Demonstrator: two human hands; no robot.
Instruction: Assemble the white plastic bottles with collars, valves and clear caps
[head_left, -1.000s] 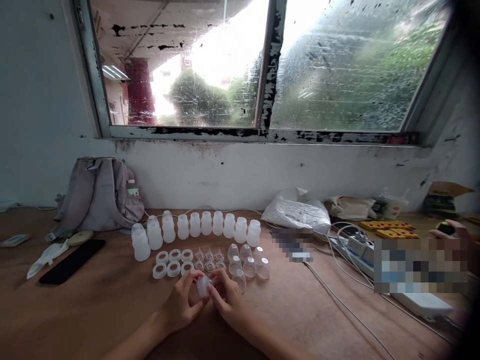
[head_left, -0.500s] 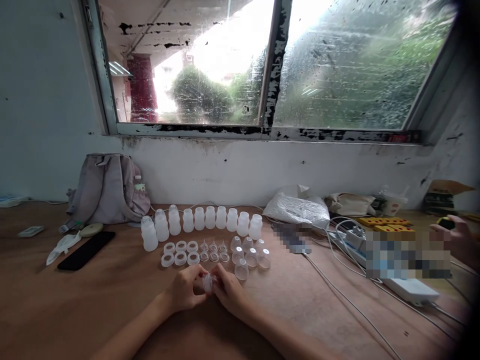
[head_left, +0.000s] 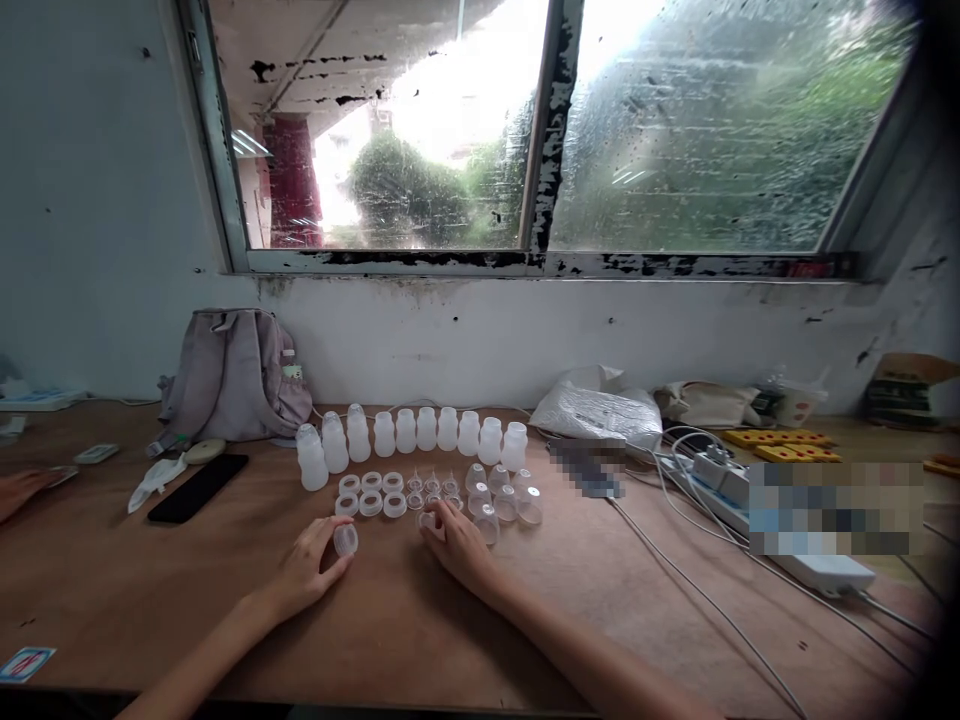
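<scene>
My left hand (head_left: 311,562) holds a translucent screw ring (head_left: 346,540) on edge between thumb and fingers, just above the table. My right hand (head_left: 459,540) is closed, fingers pointing down, at a clear round piece (head_left: 426,520) that looks like a bottle teat; the fingers partly cover it. Beyond the hands stand two rows of white rings (head_left: 370,503), then clear teats (head_left: 415,499), some behind the right fingers. Clear dome caps (head_left: 529,506) are grouped to the right. A curved row of frosted baby bottles (head_left: 406,431) stands behind; the leftmost few are capped.
A black phone (head_left: 199,489), crumpled white wrapper (head_left: 156,482) and grey backpack (head_left: 225,375) lie at left. Another person's hand (head_left: 26,490) is at the left edge. A silver bag (head_left: 600,412), cables and a power strip (head_left: 817,570) occupy the right.
My hands, together on the ring before, are now apart: the left moved left with the ring, the right slightly forward. A person's hand at right has left view; another appears at left.
</scene>
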